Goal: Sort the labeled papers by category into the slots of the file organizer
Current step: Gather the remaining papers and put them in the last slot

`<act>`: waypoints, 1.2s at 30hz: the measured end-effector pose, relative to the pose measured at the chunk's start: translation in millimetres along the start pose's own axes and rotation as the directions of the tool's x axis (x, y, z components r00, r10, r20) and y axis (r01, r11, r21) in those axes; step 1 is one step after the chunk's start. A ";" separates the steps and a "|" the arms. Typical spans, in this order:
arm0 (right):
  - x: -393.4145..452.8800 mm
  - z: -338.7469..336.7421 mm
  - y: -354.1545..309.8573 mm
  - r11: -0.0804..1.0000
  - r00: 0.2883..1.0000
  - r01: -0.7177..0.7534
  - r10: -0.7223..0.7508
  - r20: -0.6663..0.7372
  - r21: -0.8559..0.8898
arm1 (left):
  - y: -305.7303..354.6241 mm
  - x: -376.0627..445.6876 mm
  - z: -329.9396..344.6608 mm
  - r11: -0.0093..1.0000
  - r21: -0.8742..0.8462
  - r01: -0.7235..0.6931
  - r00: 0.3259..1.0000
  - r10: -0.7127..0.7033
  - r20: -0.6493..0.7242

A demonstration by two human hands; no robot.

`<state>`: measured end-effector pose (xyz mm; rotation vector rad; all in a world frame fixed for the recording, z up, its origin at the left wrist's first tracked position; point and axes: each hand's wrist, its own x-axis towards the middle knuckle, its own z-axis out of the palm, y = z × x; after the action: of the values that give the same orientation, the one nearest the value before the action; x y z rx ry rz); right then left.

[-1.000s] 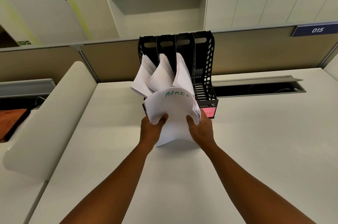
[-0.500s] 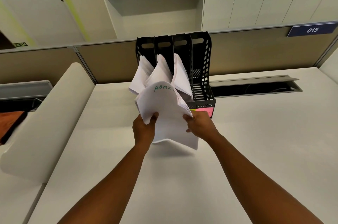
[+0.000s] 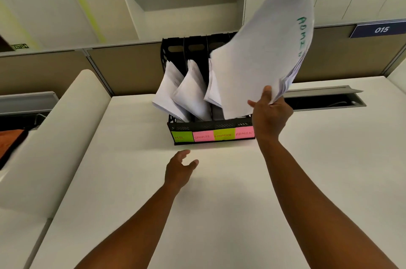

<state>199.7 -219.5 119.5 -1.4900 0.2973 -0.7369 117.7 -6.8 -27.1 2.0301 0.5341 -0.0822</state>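
Observation:
A black file organizer [image 3: 211,124] stands at the desk's far edge, its front carrying sticky labels HR, SPORTS, FINANCE and ADMIN from left to right. White paper bundles [image 3: 186,90] lean out of its three left slots. My right hand [image 3: 271,114] grips the lower corner of a stack of white papers marked ADMIN [image 3: 263,53] in green, held up and tilted above the organizer's right side. The stack hides the rightmost slot. My left hand [image 3: 180,169] hovers over the desk in front of the organizer, fingers apart and holding nothing.
The white desk [image 3: 219,202] runs from the organizer toward me. A cable tray opening [image 3: 325,97] lies right of the organizer. A beige partition with a sign 015 [image 3: 380,30] backs the desk. A rounded white divider [image 3: 55,136] rises on the left.
My left hand has let go of the ADMIN stack and dropped toward the desk. My right hand has swung the stack up and to the right, uncovering the organizer's labels.

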 end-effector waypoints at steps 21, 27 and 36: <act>20.8 21.0 49.8 0.942 0.990 0.135 -0.141 0.005 -0.306 | -7.4 5.0 50.5 0.773 0.598 -0.211 0.966 0.072 0.248; 28.7 37.0 65.0 0.935 0.991 0.137 -0.127 0.052 -0.326 | -10.9 14.2 56.9 0.737 0.639 -0.221 0.962 0.057 0.266; 35.7 44.9 97.5 0.891 0.996 0.050 -0.013 0.085 -0.451 | -8.9 27.4 63.8 0.687 0.681 -0.253 0.952 0.053 0.301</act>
<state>279.1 -213.7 39.0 -1.9677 0.4047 -0.6568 149.2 -48.1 -74.1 2.7686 0.1495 -0.5228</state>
